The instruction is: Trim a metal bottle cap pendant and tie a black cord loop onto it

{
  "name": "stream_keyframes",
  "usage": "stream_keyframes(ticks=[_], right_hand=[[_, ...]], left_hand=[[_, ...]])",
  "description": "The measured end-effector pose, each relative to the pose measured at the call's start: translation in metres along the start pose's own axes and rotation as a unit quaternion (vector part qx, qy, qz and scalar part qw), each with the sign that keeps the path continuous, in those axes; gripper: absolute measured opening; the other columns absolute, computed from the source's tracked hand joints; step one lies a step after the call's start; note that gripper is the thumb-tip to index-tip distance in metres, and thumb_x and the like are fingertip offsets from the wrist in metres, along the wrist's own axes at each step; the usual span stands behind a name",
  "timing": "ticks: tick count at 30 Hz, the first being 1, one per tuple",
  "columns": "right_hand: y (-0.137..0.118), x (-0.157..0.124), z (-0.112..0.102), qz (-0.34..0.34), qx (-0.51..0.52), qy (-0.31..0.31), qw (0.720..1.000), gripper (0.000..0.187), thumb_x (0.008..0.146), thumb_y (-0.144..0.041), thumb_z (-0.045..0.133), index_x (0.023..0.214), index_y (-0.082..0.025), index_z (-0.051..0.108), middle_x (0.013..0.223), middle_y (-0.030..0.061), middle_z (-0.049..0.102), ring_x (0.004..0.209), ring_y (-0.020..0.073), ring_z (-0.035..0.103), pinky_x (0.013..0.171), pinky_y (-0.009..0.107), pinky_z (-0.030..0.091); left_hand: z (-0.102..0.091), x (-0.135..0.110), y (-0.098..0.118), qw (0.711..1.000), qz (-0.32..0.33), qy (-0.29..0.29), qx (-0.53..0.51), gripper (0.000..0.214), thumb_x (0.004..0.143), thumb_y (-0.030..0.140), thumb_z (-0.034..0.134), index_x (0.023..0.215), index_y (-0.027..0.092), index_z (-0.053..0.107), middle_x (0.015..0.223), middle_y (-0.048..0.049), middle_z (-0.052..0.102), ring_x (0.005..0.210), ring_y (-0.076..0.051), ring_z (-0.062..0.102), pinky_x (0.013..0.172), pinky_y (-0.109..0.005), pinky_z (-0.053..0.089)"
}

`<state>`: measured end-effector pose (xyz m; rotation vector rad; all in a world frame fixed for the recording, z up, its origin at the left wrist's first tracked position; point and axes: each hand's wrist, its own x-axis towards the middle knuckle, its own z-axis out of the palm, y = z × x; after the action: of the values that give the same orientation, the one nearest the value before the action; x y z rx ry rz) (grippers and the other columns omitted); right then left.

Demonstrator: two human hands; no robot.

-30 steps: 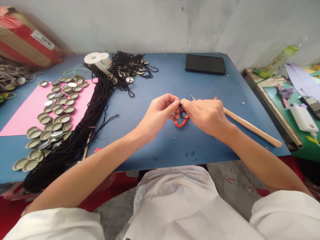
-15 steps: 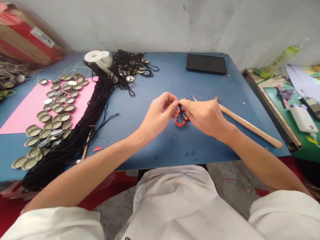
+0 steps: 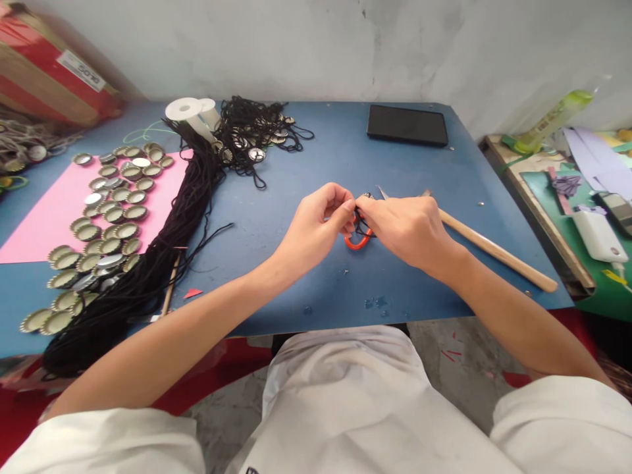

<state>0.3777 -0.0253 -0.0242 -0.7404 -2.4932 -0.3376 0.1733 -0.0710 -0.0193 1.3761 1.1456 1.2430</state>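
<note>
My left hand (image 3: 323, 220) and my right hand (image 3: 402, 227) meet over the middle of the blue table. Both pinch a short black cord (image 3: 364, 229) between thumb and fingers, and part of it dangles below the fingertips. A small metallic piece shows at the right fingertips; its kind is unclear. Beneath the hands lie scissors with orange handles (image 3: 356, 243), mostly covered by my right hand, a blade tip showing beyond it. A tool with a wooden handle (image 3: 498, 250), likely a hammer, rests beside my right wrist, its head partly hidden.
Several bottle caps (image 3: 113, 214) cover a pink sheet (image 3: 29, 234) at left, beside a long bundle of black cords (image 3: 162, 257). White spools (image 3: 185, 110) and corded caps (image 3: 257, 155) sit behind. A phone (image 3: 407, 125) lies at the back; a side table stands right.
Both hands stay together at nearly the same spot, with only slight finger movement around the black cord. The surrounding objects lie as before.
</note>
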Motion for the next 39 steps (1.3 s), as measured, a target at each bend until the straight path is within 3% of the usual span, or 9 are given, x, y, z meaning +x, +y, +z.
stream_keyframes(ticks=[6, 12, 18, 22, 27, 30, 33, 39], right_hand=[[-0.001, 0.001, -0.003, -0.012, -0.022, -0.011, 1.000, 0.031, 0.116, -0.017, 0.047, 0.119, -0.017, 0.078, 0.074, 0.0036, 0.073, 0.066, 0.0171, 0.061, 0.062, 0.037, 0.029], [-0.002, 0.000, 0.001, -0.037, -0.054, 0.022, 0.998, 0.030, 0.115, -0.015, 0.049, 0.114, -0.016, 0.079, 0.069, 0.0019, 0.071, 0.063, 0.0160, 0.059, 0.060, 0.036, 0.028], [-0.005, 0.000, 0.004, -0.034, -0.043, 0.078, 0.995, 0.027, 0.112, -0.013, 0.054, 0.096, -0.017, 0.076, 0.064, -0.0022, 0.067, 0.056, 0.0129, 0.056, 0.057, 0.032, 0.027], [-0.009, 0.000, 0.006, -0.025, -0.032, 0.098, 0.994, 0.029, 0.111, -0.013, 0.053, 0.091, -0.017, 0.073, 0.063, -0.0024, 0.067, 0.055, 0.0117, 0.055, 0.058, 0.030, 0.028], [-0.013, 0.000, 0.006, 0.000, -0.010, 0.073, 0.997, 0.031, 0.110, -0.014, 0.052, 0.085, -0.019, 0.068, 0.063, -0.0022, 0.066, 0.055, 0.0117, 0.052, 0.059, 0.031, 0.026], [-0.015, 0.000, 0.005, 0.030, 0.019, 0.073, 0.997, 0.031, 0.109, -0.016, 0.052, 0.081, -0.020, 0.065, 0.061, -0.0031, 0.063, 0.053, 0.0113, 0.047, 0.059, 0.031, 0.026], [-0.016, 0.002, 0.006, 0.068, 0.065, 0.077, 0.993, 0.029, 0.107, -0.017, 0.053, 0.081, -0.021, 0.065, 0.062, -0.0038, 0.063, 0.053, 0.0107, 0.045, 0.058, 0.030, 0.028], [-0.018, 0.003, 0.008, 0.111, 0.134, 0.086, 0.981, 0.022, 0.104, -0.018, 0.056, 0.085, -0.021, 0.067, 0.065, -0.0045, 0.063, 0.055, 0.0102, 0.047, 0.060, 0.027, 0.033]], left_hand=[[0.001, -0.001, -0.002, 1.000, -0.003, 0.001, 0.001, 0.016, 0.106, 0.025, 0.068, 0.092, 0.020, 0.063, 0.079, 0.0002, 0.068, 0.072, -0.014, 0.068, 0.071, -0.028, 0.060], [0.003, 0.000, -0.004, 1.000, 0.004, -0.001, 0.011, 0.014, 0.107, 0.021, 0.062, 0.093, 0.021, 0.060, 0.079, 0.0009, 0.067, 0.072, -0.014, 0.065, 0.070, -0.027, 0.058], [0.005, -0.001, -0.004, 1.000, -0.009, -0.011, -0.015, 0.014, 0.108, 0.020, 0.059, 0.095, 0.021, 0.057, 0.091, -0.0002, 0.069, 0.087, -0.015, 0.069, 0.083, -0.028, 0.058], [0.006, -0.002, -0.003, 0.997, -0.042, -0.027, -0.054, 0.013, 0.111, 0.021, 0.056, 0.098, 0.021, 0.054, 0.090, 0.0009, 0.070, 0.086, -0.014, 0.072, 0.086, -0.029, 0.059], [0.007, -0.003, -0.002, 0.995, -0.059, -0.044, -0.068, 0.015, 0.114, 0.024, 0.053, 0.099, 0.022, 0.050, 0.078, 0.0030, 0.069, 0.070, -0.013, 0.071, 0.076, -0.028, 0.060], [0.007, -0.003, -0.002, 0.996, -0.060, -0.042, -0.047, 0.016, 0.114, 0.023, 0.052, 0.098, 0.022, 0.050, 0.073, 0.0050, 0.064, 0.057, -0.009, 0.058, 0.061, -0.022, 0.049], [0.007, -0.003, -0.001, 0.997, -0.060, -0.029, -0.037, 0.017, 0.114, 0.020, 0.052, 0.097, 0.022, 0.050, 0.071, 0.0059, 0.057, 0.056, -0.008, 0.049, 0.054, -0.019, 0.037], [0.008, -0.004, 0.001, 0.998, -0.047, -0.015, -0.034, 0.017, 0.112, 0.017, 0.052, 0.095, 0.021, 0.051, 0.074, 0.0056, 0.054, 0.058, -0.007, 0.044, 0.053, -0.020, 0.034]])
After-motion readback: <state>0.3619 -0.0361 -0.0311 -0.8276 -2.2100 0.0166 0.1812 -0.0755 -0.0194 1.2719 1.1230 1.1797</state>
